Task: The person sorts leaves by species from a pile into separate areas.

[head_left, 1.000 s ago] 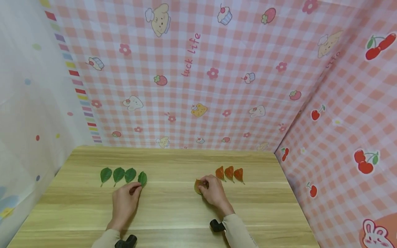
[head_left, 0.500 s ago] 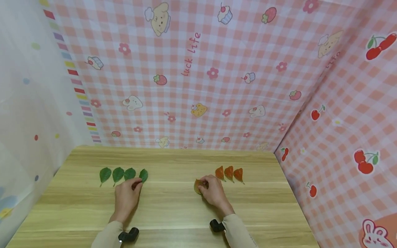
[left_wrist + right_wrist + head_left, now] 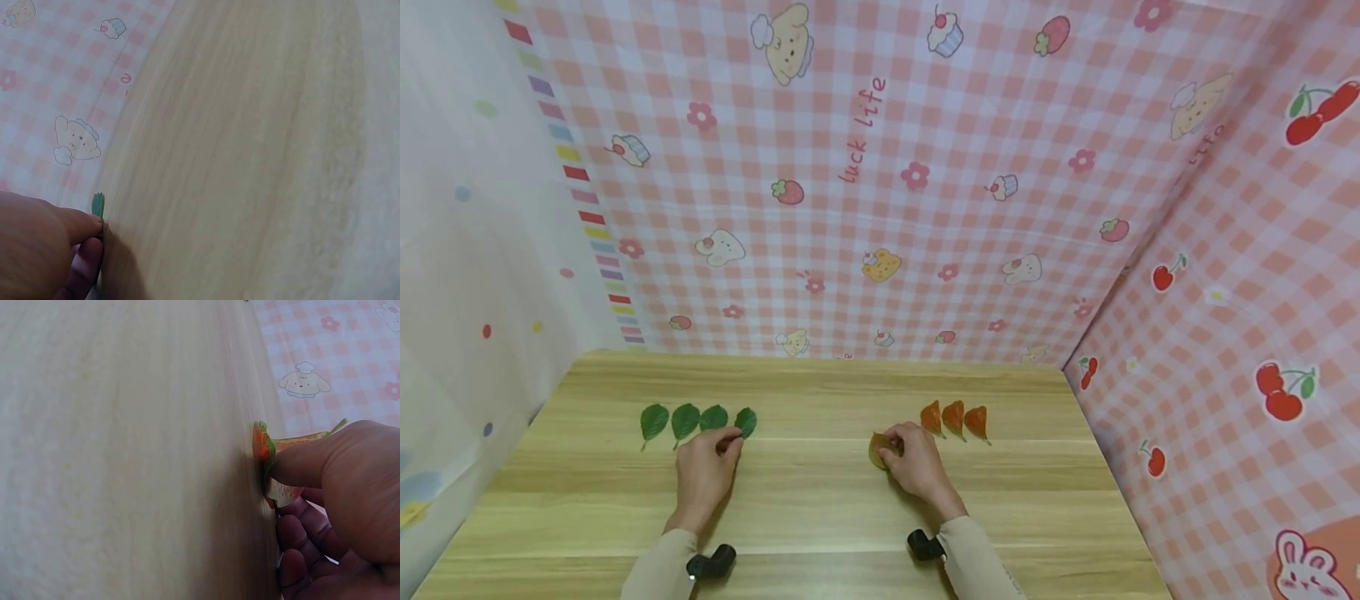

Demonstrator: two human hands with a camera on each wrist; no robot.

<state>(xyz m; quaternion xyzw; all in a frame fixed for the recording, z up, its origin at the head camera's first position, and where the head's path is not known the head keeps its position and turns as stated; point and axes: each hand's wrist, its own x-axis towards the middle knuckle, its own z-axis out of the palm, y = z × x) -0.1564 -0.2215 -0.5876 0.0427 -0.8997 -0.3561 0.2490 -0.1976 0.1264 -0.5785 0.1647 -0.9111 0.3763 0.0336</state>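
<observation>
My left hand (image 3: 705,475) pinches the lower end of a green leaf (image 3: 747,420), the rightmost in a row of green leaves (image 3: 655,422) at the table's back left. In the left wrist view, thumb and forefinger meet at that leaf's end, close over the wood. To the right, my right hand (image 3: 917,467) pinches an orange-yellow leaf (image 3: 877,451) between thumb and fingers. Seen from the right wrist, this leaf (image 3: 287,495) shows orange, green and pale patches, partly covered by the thumb. Just behind the right hand, three orange-red leaves (image 3: 953,418) lie side by side.
The wood-grain table (image 3: 812,517) backs onto a pink checked cloth (image 3: 850,225) with printed cartoons. A cherry-printed cloth (image 3: 1225,333) stands along the right side and a white dotted cloth (image 3: 490,250) along the left. Both wrists carry black cameras (image 3: 712,562).
My left hand has moved slightly forward with the green leaf, bringing it level with the row, and has since nearly stopped. The right hand stays in place with its leaf.
</observation>
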